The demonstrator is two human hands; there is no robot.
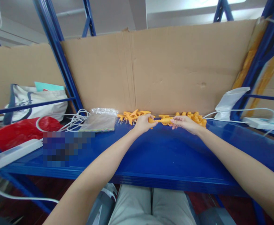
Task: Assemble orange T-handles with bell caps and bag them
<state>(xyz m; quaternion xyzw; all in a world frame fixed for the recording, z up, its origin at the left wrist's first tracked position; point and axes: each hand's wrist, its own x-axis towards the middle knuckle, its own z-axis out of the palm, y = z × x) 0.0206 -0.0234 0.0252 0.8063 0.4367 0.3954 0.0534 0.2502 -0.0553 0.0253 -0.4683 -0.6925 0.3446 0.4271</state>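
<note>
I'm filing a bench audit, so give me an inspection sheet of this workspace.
Surface: glossy blue tabletop, reflecting light.
Job's things: small orange plastic-looking piece, held; orange branching pieces with silvery links, left; orange knobbly pieces, right.
Clutter: flat clear plastic packaging; crumpled red plastic bag, left.
Grips: left hand and right hand hold opposite ends of the held piece.
Cables: bundled white cable, left; thin white cable, right.
Surroundings: tall brown cardboard panel behind; blue metal upright, left.

Cardboard panel (174,68) behind blue table (160,156); blue posts (58,47); reddish floor (240,204)
</note>
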